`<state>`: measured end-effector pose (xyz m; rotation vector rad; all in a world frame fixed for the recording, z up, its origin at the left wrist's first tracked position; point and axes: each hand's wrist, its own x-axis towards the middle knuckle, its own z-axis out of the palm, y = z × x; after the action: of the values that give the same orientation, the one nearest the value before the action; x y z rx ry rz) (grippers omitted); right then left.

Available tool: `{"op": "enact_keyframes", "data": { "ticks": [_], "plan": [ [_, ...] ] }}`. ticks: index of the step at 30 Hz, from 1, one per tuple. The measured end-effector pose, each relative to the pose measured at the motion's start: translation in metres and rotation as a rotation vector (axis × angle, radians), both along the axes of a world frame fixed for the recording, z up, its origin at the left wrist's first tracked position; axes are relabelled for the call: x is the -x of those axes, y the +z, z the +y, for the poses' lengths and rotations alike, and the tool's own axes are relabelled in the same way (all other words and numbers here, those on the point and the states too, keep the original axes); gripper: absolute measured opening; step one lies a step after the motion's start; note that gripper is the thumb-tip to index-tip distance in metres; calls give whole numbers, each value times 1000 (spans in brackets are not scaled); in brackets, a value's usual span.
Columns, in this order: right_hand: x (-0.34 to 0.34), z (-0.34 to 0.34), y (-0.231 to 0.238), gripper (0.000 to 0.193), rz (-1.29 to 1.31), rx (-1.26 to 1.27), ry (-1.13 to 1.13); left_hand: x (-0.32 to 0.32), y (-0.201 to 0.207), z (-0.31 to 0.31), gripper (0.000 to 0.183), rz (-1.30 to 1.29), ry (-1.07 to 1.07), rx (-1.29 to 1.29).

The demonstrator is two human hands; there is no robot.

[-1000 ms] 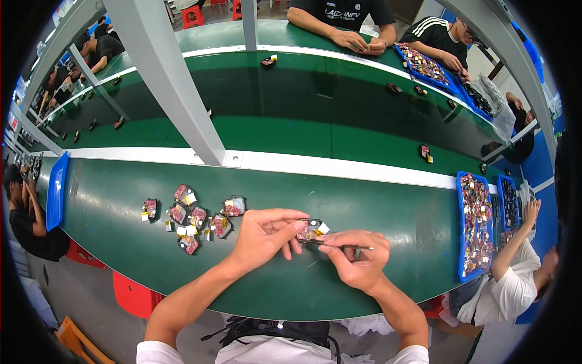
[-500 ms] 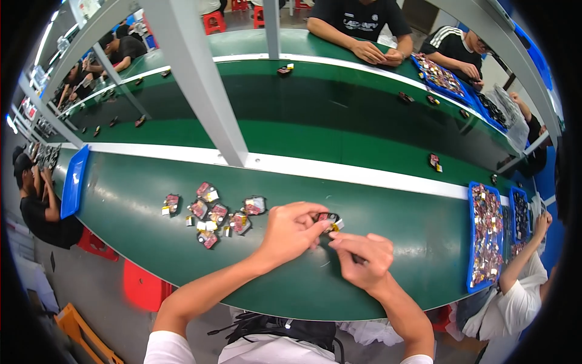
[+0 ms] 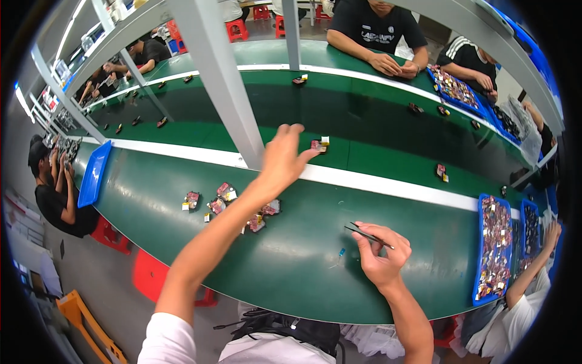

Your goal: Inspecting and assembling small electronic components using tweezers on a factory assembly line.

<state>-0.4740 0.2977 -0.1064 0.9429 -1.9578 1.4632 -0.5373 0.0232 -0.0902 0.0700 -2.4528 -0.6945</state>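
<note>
My left hand (image 3: 283, 158) reaches over the white rail to the conveyor belt, thumb and fingers apart. Just right of its thumb lies a small electronic assembly (image 3: 317, 146), dark and reddish with a white-and-yellow piece. Whether the thumb still touches it is hard to tell. My right hand (image 3: 384, 252) is closed around dark tweezers (image 3: 371, 235), whose tips point left above the green table (image 3: 303, 279). Below the tips rests a tiny blue piece (image 3: 342, 252). Several similar assemblies (image 3: 257, 222) lie in a group, partly hidden behind my left forearm.
A grey upright post (image 3: 233, 97) stands close beside my left hand. A blue tray full of assemblies (image 3: 492, 249) is at the right, a blue tray (image 3: 95, 175) at the far left. More assemblies (image 3: 441, 172) are spread along the conveyor belt (image 3: 376, 158). People sit around the line.
My left hand has moved forward from the table to the belt and let go of the assembly, now on the belt. My right hand has drawn slightly right with the tweezers. The view has shifted.
</note>
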Motion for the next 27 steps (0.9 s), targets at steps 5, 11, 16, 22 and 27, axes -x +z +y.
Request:
{"op": "enact_keyframes", "data": {
  "ticks": [5, 11, 16, 22, 27],
  "plan": [
    [-5, -3, 0, 24, 3, -48, 44, -84, 39, -33, 30, -591, -222, -87],
    [-7, -7, -1, 24, 64, -89, 51, -96, 36, -40, 29, -764, -205, 114],
    [-4, -6, -3, 22, 47, -73, 67, -92, 40, -35, 27, -786, -215, -13],
    [-7, -1, 1, 20, -201, -17, 37, -91, 60, 7, 27, -641, -225, -648],
    [-4, 5, 1, 15, -553, 149, 86, -99, 37, 38, 35, -489, -347, -1107]
  ]
}}
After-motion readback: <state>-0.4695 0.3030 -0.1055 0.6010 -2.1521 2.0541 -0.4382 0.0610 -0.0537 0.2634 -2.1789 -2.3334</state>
